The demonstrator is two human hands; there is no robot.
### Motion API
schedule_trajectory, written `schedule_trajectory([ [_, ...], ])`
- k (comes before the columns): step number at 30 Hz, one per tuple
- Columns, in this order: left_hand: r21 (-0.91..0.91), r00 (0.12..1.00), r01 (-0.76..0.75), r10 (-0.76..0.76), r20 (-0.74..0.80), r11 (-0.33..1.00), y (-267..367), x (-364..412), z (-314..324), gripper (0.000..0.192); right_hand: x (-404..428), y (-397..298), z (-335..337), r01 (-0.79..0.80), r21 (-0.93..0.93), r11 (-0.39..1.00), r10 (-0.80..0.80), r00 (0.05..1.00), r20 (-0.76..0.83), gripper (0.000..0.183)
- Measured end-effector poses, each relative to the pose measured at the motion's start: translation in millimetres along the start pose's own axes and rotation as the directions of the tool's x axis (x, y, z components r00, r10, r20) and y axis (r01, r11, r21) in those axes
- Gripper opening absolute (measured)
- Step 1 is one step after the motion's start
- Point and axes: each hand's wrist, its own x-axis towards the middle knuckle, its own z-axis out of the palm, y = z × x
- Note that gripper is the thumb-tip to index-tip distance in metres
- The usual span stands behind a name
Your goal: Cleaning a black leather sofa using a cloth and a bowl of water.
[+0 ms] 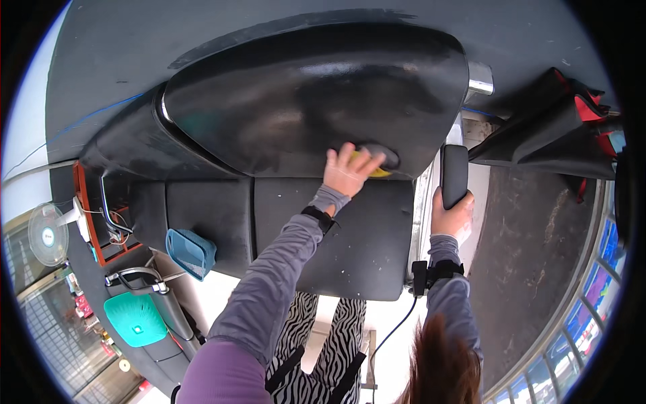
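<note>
A black padded backrest (pixel 282 96) with a smooth, shiny cover stands before me, above a black bench seat (pixel 353 237) that has small white specks on it. My left hand (pixel 347 172) lies with spread fingers against the lower right of the backrest. Under its fingers is a yellow pad (pixel 379 172), mostly hidden, perhaps a sponge. A dark oval patch shows beside the fingertips; whether it belongs to the pad or is a reflection, I cannot tell. On the right, my right hand (pixel 454 217) grips the near end of a black padded armrest (pixel 455 171).
A blue plastic basket (pixel 191 252) sits on the seat's left part. Further left are a white fan (pixel 48 235), an orange-red frame (pixel 85 212) and a chair with a teal cushion (pixel 135 319). Black and red sheet material (pixel 545 126) hangs at right. A dark cable (pixel 391 333) runs down from my right wrist.
</note>
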Motion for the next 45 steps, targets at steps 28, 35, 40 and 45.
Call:
schedule_trajectory([
  [28, 0.063, 0.838, -0.546, 0.546, 0.019, 0.836, 20.5, 124.2, -73.1, 0.049, 2.9, 8.1, -3.3, -0.028, 0.005, 1.000, 0.027, 0.999, 0.024, 0.058],
  [35, -0.099, 0.903, -0.164, 0.109, -0.415, 0.981, 3.5, 245.9, -136.4, 0.041, 1.9, -10.9, 1.1, 0.020, 0.072, 0.997, -0.022, 0.999, 0.024, 0.060],
  [40, -0.090, 0.967, -0.119, 0.095, -0.237, 0.989, 26.0, 273.7, -137.6, 0.019, 4.5, -14.6, -8.3, -0.023, 0.046, 0.999, 0.020, 0.997, 0.076, 0.060],
  [45, 0.157, 0.789, -0.601, 0.613, -0.044, 0.784, 13.8, 172.6, -107.2, 0.049, 4.1, -7.0, -4.1, -0.044, 0.035, 0.998, 0.041, 0.996, 0.078, 0.059],
])
